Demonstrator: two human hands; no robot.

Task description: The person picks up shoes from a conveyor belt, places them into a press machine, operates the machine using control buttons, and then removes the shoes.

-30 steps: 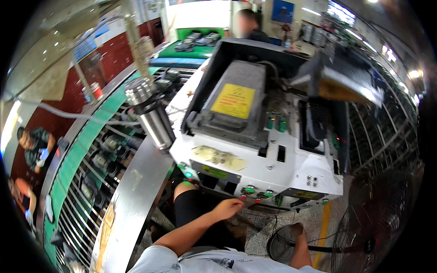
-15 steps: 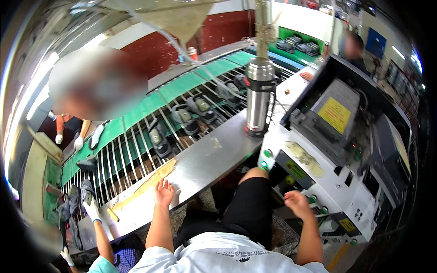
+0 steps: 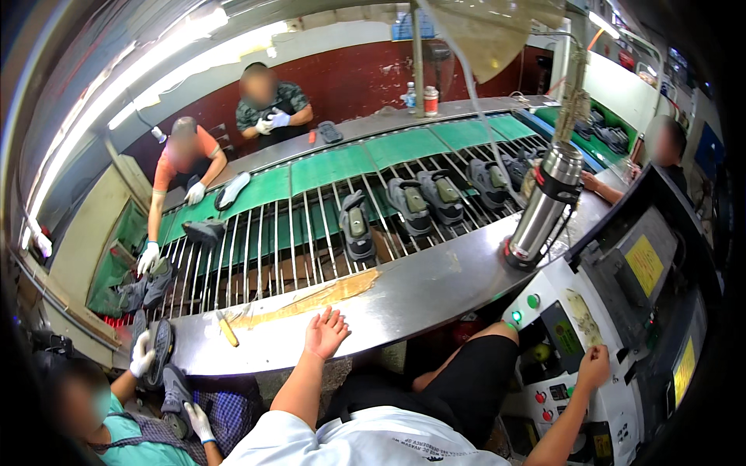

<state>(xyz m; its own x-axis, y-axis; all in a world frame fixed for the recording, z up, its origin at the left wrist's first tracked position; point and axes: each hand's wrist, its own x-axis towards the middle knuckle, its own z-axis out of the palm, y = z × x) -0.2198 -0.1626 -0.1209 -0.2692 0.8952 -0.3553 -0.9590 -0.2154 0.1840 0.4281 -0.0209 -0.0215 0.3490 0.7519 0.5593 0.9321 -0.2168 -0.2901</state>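
My left hand (image 3: 325,332) rests flat and open on the steel ledge (image 3: 420,291) along the near side of the conveyor, fingers spread, holding nothing. Over on the right, my right hand (image 3: 594,366) touches the white control panel (image 3: 602,342) of a machine, near its buttons and a yellowish label; whether it grips anything is unclear. Several dark shoes (image 3: 426,200) ride on the conveyor's metal rods (image 3: 287,241) just beyond my left hand. A steel flask (image 3: 542,208) stands upright on the ledge between my hands.
A yellow-handled tool (image 3: 227,330) lies on the ledge to the left. A gloved person (image 3: 148,353) at lower left handles a shoe. Two more people (image 3: 194,167) work across the green belt. Another person (image 3: 660,147) is at far right. Bottles (image 3: 421,99) stand at the back.
The view has swung left from the machine toward the conveyor. My left hand came down onto the steel ledge; my right hand stays at the control panel.
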